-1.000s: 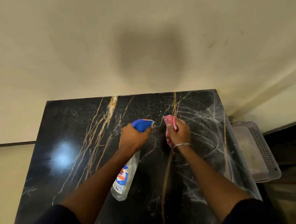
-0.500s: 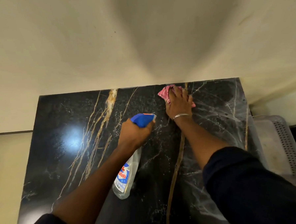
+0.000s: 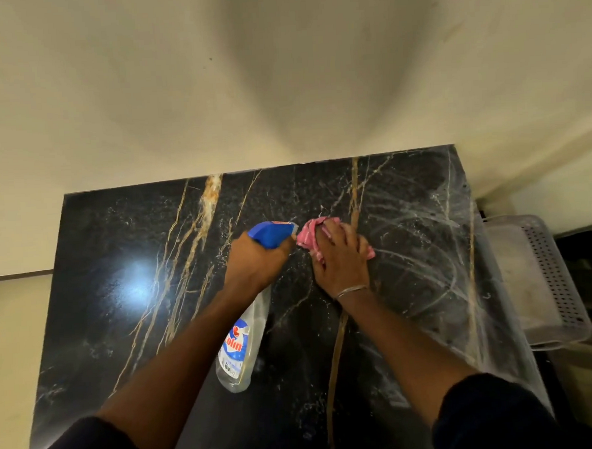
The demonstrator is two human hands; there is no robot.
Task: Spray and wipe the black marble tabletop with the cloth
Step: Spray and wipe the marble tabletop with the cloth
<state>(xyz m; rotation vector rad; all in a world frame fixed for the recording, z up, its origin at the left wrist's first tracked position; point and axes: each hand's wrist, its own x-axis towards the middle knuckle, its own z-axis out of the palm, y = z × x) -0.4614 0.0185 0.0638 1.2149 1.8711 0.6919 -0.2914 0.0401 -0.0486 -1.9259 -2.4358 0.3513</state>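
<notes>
The black marble tabletop (image 3: 129, 336) with gold veins fills the lower half of the view. My left hand (image 3: 255, 264) grips a clear spray bottle (image 3: 241, 344) by its blue trigger head (image 3: 271, 234), held above the middle of the top with the nozzle pointing right. My right hand (image 3: 341, 256) presses a pink cloth (image 3: 309, 237) flat on the marble just right of the nozzle, fingers spread over it. Whitish wet streaks (image 3: 422, 248) cover the right part of the top.
A cream wall (image 3: 280, 87) runs along the tabletop's far edge. A grey perforated plastic tray (image 3: 544, 280) sits beside the table's right edge. A bright light reflection (image 3: 136, 287) lies on the left part of the marble.
My right hand has pulled the cloth back from the far edge toward the middle, close to the spray nozzle. The left hand with the bottle has stayed nearly in place.
</notes>
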